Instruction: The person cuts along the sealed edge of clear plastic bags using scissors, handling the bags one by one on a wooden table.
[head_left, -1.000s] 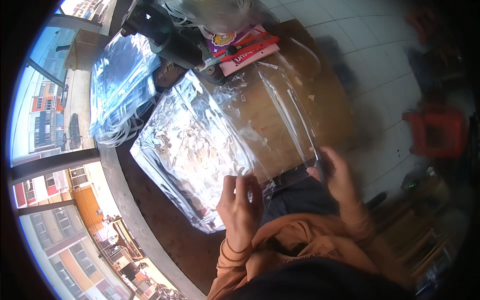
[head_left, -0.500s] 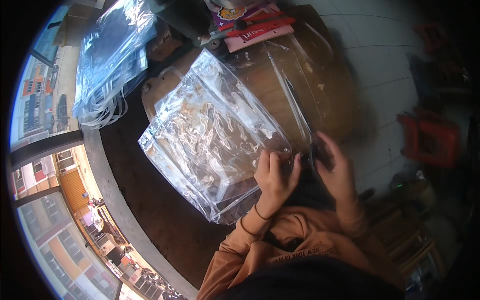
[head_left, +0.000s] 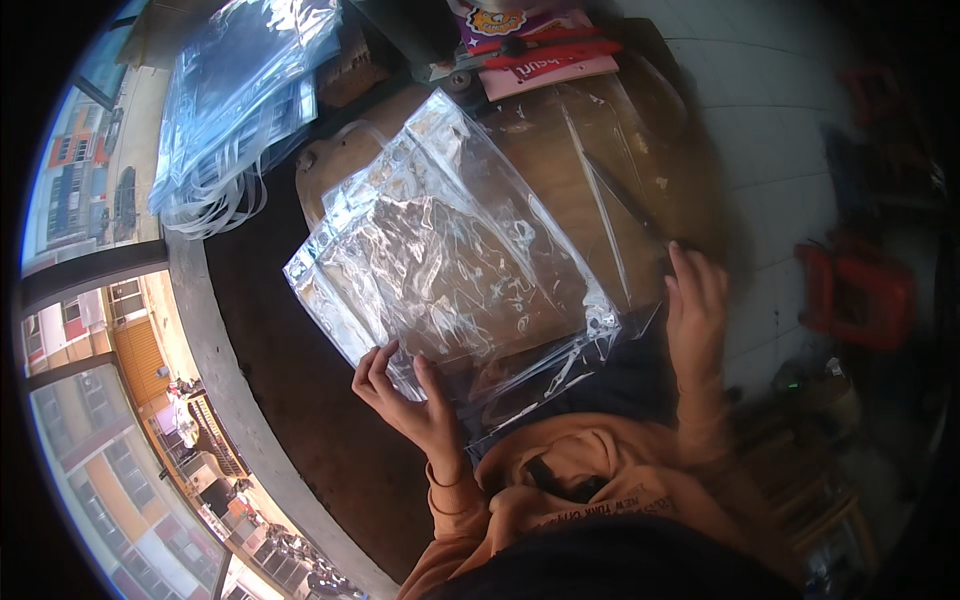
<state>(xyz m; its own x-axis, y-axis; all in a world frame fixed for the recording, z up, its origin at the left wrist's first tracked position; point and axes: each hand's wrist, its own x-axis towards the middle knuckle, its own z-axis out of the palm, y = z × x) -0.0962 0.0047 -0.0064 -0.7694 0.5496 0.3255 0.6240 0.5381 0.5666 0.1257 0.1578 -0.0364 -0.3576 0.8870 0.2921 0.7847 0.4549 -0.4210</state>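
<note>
A clear, shiny plastic bag (head_left: 450, 240) lies flat and creased on the wooden worktop, its near edge hanging toward my lap. My left hand (head_left: 415, 405) is at the bag's lower left corner, fingers and thumb spread apart and touching the film. To the right, my right hand (head_left: 695, 305) is closed around the dark handle of what look like scissors (head_left: 625, 200). Their long, narrow blade points up and left, away from me, over another clear plastic sheet (head_left: 590, 180). The handle is mostly covered by my fingers.
Bluish plastic bags with white cord handles (head_left: 240, 100) are stacked at the far left. Beyond the bag stand a dark machine part (head_left: 460, 85) and pink and purple printed packaging (head_left: 550, 75). A red stool (head_left: 855, 295) is on the tiled floor at right; a window ledge (head_left: 210, 340) curves at left.
My left hand has moved left from the bag's near right corner to its lower left one, its fingers spreading. My right hand has moved slightly right and up, and the blade tilts further left.
</note>
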